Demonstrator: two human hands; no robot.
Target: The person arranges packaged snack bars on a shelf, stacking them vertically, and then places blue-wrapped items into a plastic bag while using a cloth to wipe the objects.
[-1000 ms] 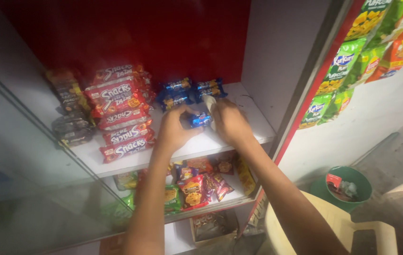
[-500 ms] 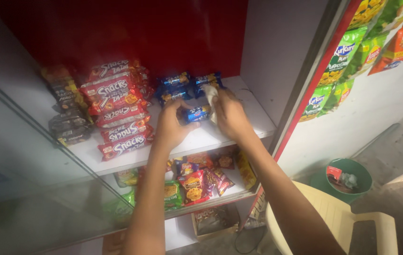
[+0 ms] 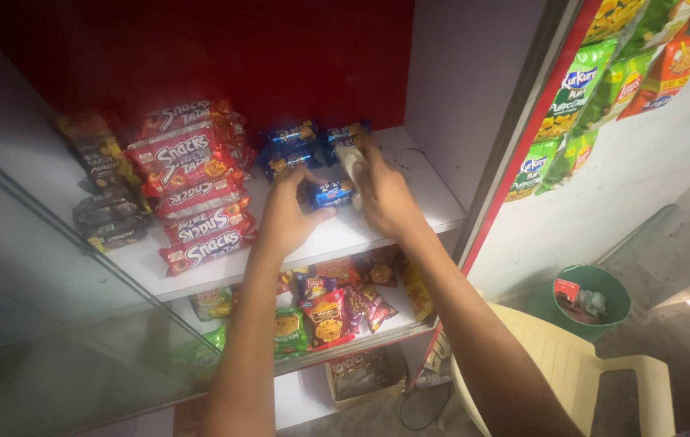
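Left hand (image 3: 286, 217): fingers grasping a small blue packet (image 3: 330, 194) above the white shelf (image 3: 409, 190).
Right hand (image 3: 385, 194): clenched on a pale cloth (image 3: 351, 160) (touching the packet).
Neighbours: red snack packs (image 3: 195, 194).

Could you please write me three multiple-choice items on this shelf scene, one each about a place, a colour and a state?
1. Where is the green bucket?
A. on the top shelf
B. on the floor beside the plastic chair
C. in the left hand

2. What colour is the small packet between the hands?
A. blue
B. yellow
C. white

3. What is the left hand doing?
A. hanging free
B. gripping the chair
C. touching the small packet

Answers: 1 B, it sits low right by the chair. 2 A, its wrapper is blue. 3 C, its fingers meet the packet, the right hand opposite.
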